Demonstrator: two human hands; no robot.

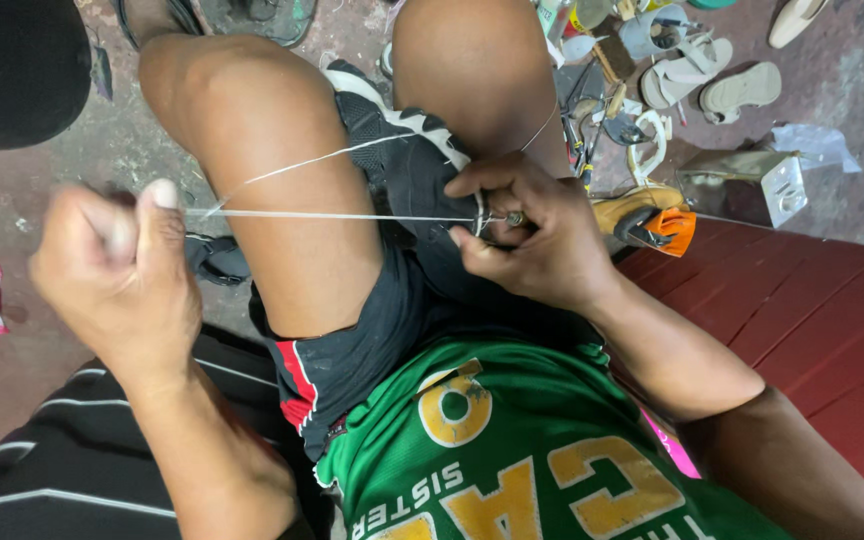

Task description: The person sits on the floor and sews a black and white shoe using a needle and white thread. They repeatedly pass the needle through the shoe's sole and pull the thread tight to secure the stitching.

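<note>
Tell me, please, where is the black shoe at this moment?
In the head view, the black shoe with a white sole sits between the person's two knees, near the picture's centre. The right hand rests against it, and a white thread runs from there to the left hand.

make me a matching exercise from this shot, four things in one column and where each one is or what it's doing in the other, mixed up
Things:
1. left hand
2. right hand
3. black shoe
4. sandals

Places or states:
A. lying on the floor at the upper right
B. held between the knees
C. fist pulling the white thread tight out to the side
D. gripping a small metal tool against the shoe

Pairs: 1-C, 2-D, 3-B, 4-A
</note>
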